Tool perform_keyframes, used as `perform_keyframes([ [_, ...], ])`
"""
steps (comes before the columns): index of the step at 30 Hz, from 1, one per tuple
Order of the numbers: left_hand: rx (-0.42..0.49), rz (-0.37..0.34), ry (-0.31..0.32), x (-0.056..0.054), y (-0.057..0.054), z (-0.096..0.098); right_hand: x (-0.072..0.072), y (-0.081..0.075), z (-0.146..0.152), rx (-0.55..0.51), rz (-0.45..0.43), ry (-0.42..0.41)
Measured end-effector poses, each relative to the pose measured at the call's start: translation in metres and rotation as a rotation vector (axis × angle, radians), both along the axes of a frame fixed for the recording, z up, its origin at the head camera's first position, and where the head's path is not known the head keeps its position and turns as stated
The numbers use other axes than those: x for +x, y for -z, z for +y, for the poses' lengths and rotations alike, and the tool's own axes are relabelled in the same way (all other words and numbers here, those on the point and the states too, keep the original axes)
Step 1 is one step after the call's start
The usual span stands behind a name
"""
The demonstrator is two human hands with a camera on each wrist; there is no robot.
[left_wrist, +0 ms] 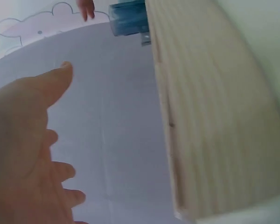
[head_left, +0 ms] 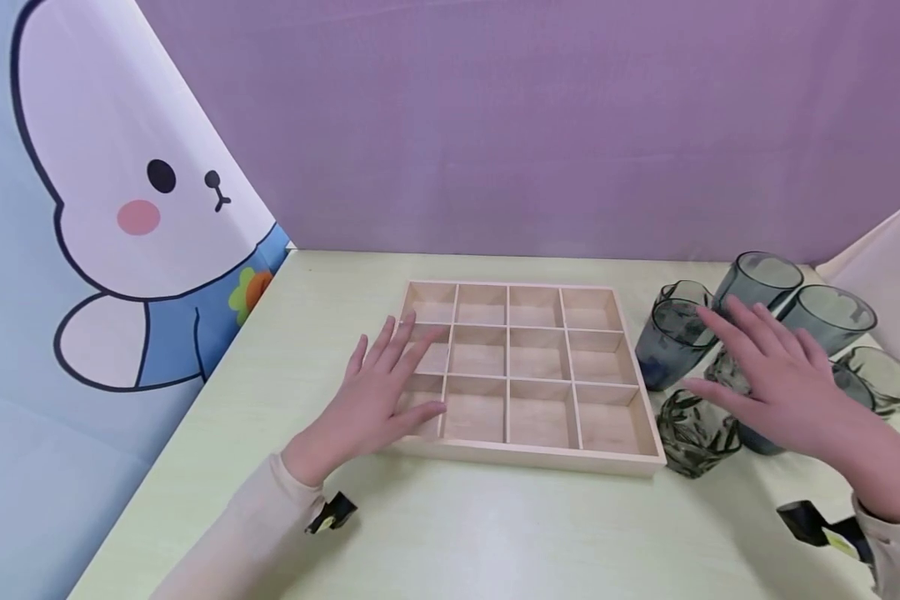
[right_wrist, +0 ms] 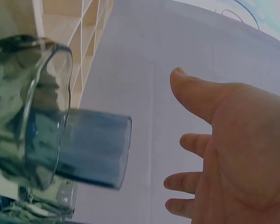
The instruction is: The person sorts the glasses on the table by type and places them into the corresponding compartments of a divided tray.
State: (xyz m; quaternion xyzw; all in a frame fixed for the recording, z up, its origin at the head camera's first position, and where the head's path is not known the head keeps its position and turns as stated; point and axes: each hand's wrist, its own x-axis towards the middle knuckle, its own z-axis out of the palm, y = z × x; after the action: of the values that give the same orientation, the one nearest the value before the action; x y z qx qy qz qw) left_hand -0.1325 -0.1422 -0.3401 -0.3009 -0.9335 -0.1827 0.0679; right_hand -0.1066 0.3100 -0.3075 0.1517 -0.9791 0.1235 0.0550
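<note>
My left hand (head_left: 378, 396) is spread over the left side of a shallow wooden compartment box (head_left: 525, 453), holding nothing. In the left wrist view, that hand (left_wrist: 25, 144) stays apart from the box's side wall (left_wrist: 214, 112). Fingers extended, my right hand (head_left: 791, 387) hovers above a group of tinted drinking glasses. Under and around it are a smooth blue glass (head_left: 667, 350), a wavy grey-green glass (head_left: 693, 437) and several others, partly hidden. The right wrist view has a gap between the hand (right_wrist: 242, 144) and the nearest wavy glass (right_wrist: 18, 112).
The box stands mid-table, its compartments bare. At the group's back are two smooth glasses (head_left: 761, 279); another wavy glass (head_left: 888, 379) is at far right. A purple cloth (head_left: 532, 125) hangs behind the pale table (head_left: 495, 525), and a cartoon-printed cloth (head_left: 112, 333) borders the left.
</note>
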Motion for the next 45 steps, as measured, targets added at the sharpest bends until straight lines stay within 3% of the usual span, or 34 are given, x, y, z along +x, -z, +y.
perform_keyframes([
  [9,0.131,-0.02,-0.03,0.006,0.017,-0.024,0.011,0.002,0.021,-0.064,0.023,0.044],
  [14,0.214,-0.043,-0.031,0.009,0.029,-0.039,0.014,0.006,0.037,-0.127,0.083,0.061],
  [20,0.288,-0.154,-0.05,0.012,0.041,-0.055,0.018,0.011,0.058,-0.17,0.154,0.102],
  [25,0.307,-0.247,-0.066,0.014,0.05,-0.064,0.019,0.019,0.076,-0.224,0.133,0.128],
  [31,0.305,-0.265,-0.036,0.015,0.056,-0.068,0.021,0.036,0.091,-0.296,0.12,0.182],
  [35,0.319,-0.271,-0.011,0.014,0.059,-0.069,0.026,0.049,0.095,-0.418,0.101,0.23],
  [40,0.336,-0.281,0.009,0.015,0.062,-0.071,0.029,0.06,0.099,-0.476,0.035,0.307],
  [42,0.34,-0.286,0.013,0.015,0.063,-0.072,0.025,0.073,0.113,-0.502,0.035,0.294],
  [45,0.353,-0.298,0.018,0.014,0.064,-0.074,0.014,0.101,0.145,-0.659,0.077,0.177],
])
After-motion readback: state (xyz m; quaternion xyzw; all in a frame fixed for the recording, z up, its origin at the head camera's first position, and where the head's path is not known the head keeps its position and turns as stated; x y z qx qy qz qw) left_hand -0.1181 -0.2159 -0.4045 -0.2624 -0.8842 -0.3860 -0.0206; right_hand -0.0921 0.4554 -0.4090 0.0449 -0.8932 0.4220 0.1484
